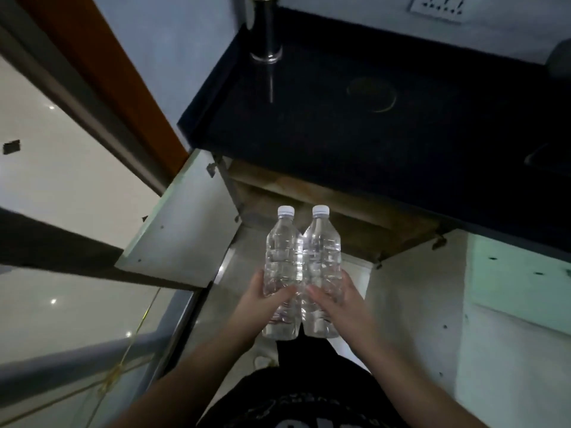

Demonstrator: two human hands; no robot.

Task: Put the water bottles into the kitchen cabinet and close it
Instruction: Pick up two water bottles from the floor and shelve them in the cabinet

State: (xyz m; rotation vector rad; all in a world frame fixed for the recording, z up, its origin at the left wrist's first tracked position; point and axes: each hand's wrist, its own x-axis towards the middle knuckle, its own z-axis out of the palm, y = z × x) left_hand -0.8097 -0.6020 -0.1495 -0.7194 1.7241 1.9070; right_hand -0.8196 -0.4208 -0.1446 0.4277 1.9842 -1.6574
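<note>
Bottle-covered fingers (289, 292), shadowed cabinet (336, 217) interior

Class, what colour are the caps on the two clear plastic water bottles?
White caps, seen best in the head view, on both clear plastic water bottles.

Two water bottles (302, 267): clear ribbed plastic, glossy; white plastic caps. Bench (370, 128), far: dark, matt, faintly speckled. Cabinet door (182, 220), left: pale, smooth laminate. Cabinet interior (340, 217): bare brown wood. Floor (61, 180): glossy tile. Cylinder (265, 29), far: polished metal.
</note>
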